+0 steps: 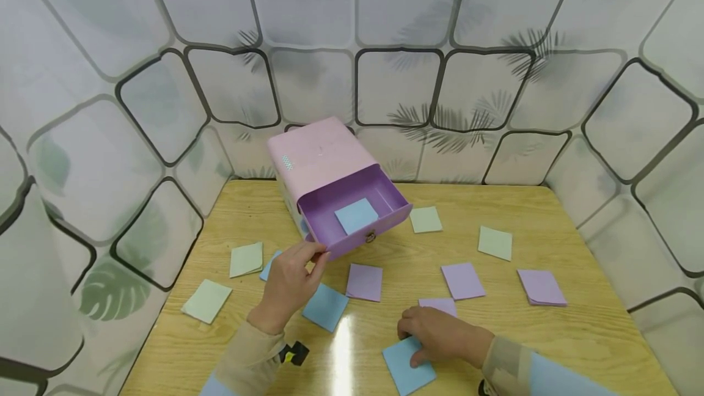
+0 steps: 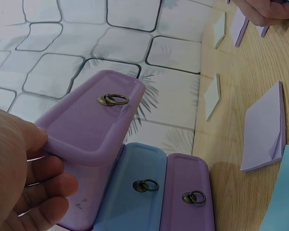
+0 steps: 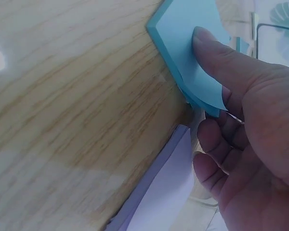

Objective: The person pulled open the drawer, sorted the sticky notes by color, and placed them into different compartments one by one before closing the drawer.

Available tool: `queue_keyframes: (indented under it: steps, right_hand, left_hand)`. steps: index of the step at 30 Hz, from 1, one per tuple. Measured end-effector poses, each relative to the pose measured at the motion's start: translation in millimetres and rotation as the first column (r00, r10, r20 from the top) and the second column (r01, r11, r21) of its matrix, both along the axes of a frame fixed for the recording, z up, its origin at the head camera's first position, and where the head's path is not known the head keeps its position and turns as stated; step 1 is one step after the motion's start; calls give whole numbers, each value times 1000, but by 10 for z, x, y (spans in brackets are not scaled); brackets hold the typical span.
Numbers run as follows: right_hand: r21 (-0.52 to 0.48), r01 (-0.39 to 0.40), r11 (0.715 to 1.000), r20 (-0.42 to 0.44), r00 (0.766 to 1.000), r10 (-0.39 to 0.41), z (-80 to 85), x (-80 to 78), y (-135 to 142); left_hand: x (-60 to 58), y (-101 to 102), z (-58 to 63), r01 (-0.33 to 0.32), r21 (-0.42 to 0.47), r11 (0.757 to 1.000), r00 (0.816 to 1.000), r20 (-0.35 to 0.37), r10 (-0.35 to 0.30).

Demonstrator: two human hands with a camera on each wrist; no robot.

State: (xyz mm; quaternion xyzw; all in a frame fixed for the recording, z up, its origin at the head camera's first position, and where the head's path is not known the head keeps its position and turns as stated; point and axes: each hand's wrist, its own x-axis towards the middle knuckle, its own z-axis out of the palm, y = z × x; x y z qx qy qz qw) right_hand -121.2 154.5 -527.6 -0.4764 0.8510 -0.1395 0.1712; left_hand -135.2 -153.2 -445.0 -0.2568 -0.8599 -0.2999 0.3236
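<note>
- At the centre of the clock face, in the head view: a pulled-out purple drawer [image 1: 379, 191], with a pale blue note pad [image 1: 356, 215] flat inside and a brass ring pull [image 1: 371, 236] on the front.
- Stretching back towards 11 o'clock: the pink-topped box [image 1: 324, 161] around that drawer, tilted at an angle on the wooden table [image 1: 242, 212].
- Below the pulled-out drawer, in the left wrist view: a blue drawer front [image 2: 135, 207] and then a lower purple drawer front [image 2: 180, 180], both pushed in, each with its own ring.
- At 7 o'clock: a left hand [image 1: 288, 283], pinching the near corner of the pulled-out drawer between thumb and fingers.
- At 5 o'clock: a right hand [image 1: 440, 332], pinching a blue pad [image 1: 409, 368] by one edge, thumb on top, other fingers curled at the rim; cannot tell from these views about contact between pad and wood.
- Just beyond the right hand, between 4 and 5 o'clock: a partly covered lilac pad [image 1: 438, 305].
- Farther out, between 3 and 4 o'clock: two lilac squares [image 1: 463, 281] and two pale green squares [image 1: 495, 243].
- At 6 o'clock: one more lilac square [image 1: 365, 282].
- Around 7 and 8 o'clock: two blue squares [image 1: 326, 307], one mostly behind the left hand, and two green pads [image 1: 206, 301].
- Behind everything, at 12 o'clock: a pale wall covering [image 1: 313, 87] with rounded outlines and leaf prints.
</note>
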Motion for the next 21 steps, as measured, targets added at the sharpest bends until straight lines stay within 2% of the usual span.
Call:
queue_keyframes:
  steps: [11,21]
  right_hand:
    - [-6,-4,1000,40,999,4,-5,-19,-5]
    - [67,65,996,137,988,-74,42,-28,-71]
  left_hand:
    - [-15,1,-25,9,5,1000,1000,-8,-9]
    - [-18,5,-44,7,14,1000,1000,-13,-7]
